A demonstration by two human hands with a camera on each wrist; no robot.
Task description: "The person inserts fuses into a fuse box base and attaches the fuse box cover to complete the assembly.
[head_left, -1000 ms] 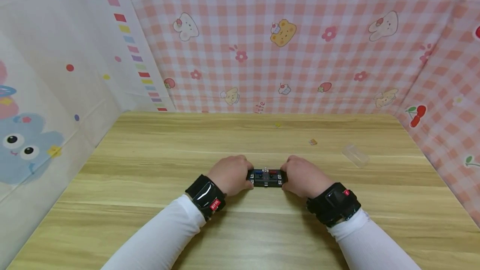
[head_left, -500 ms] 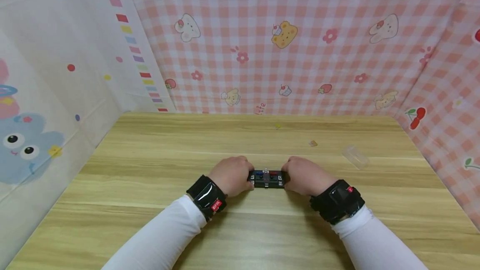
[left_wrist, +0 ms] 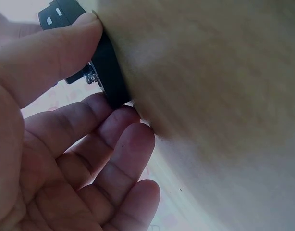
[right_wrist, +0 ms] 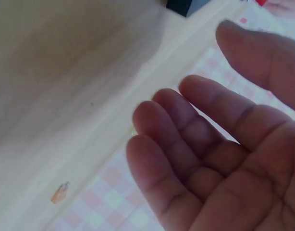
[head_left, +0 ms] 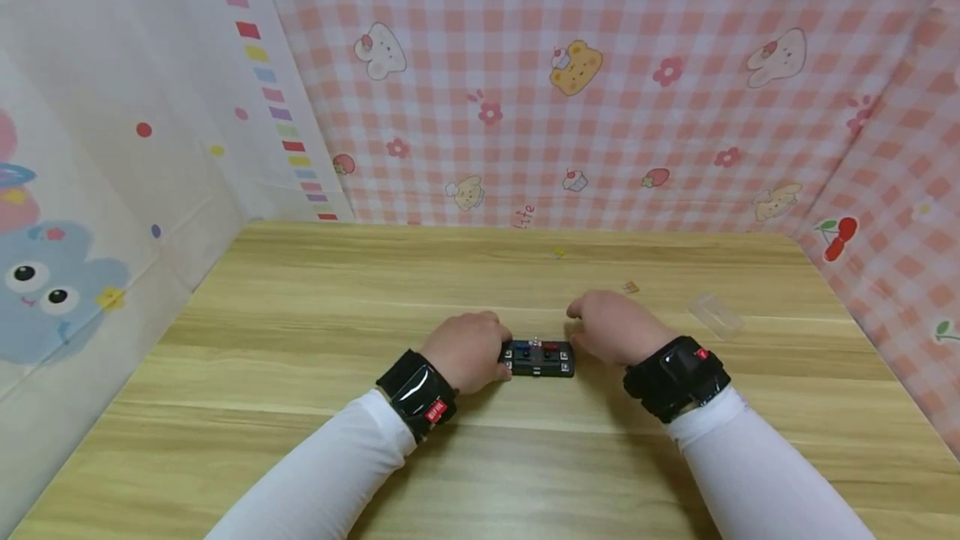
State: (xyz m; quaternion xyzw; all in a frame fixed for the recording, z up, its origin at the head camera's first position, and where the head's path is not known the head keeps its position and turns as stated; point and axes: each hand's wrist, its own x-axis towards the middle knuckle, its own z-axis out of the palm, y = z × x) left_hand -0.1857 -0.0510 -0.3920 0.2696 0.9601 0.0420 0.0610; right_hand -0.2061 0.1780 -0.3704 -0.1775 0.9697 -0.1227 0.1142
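A small black rectangular block [head_left: 546,359] lies on the wooden table in the head view, with silvery metal pieces at its corners and blue and red parts on top. My left hand [head_left: 467,351] pinches its left end between thumb and fingers. A coiled metal spring [left_wrist: 91,77] shows on the block in the left wrist view. My right hand [head_left: 618,327] is apart from the block, just beyond its right end, thumb and fingers spread and holding nothing. The block's corner [right_wrist: 187,6] appears at the top of the right wrist view.
A clear plastic piece [head_left: 716,316] lies on the table [head_left: 360,298] to the right. Behind the right hand is a small orange-brown piece [head_left: 631,287], and a tiny yellow piece [head_left: 558,253] sits near the back edge. A pink checked cloth [head_left: 517,65] hangs behind.
My right hand has let go of the block's right end and moved slightly up and away, its fingers opening. The left hand keeps its grip, and the block stays in about the same place.
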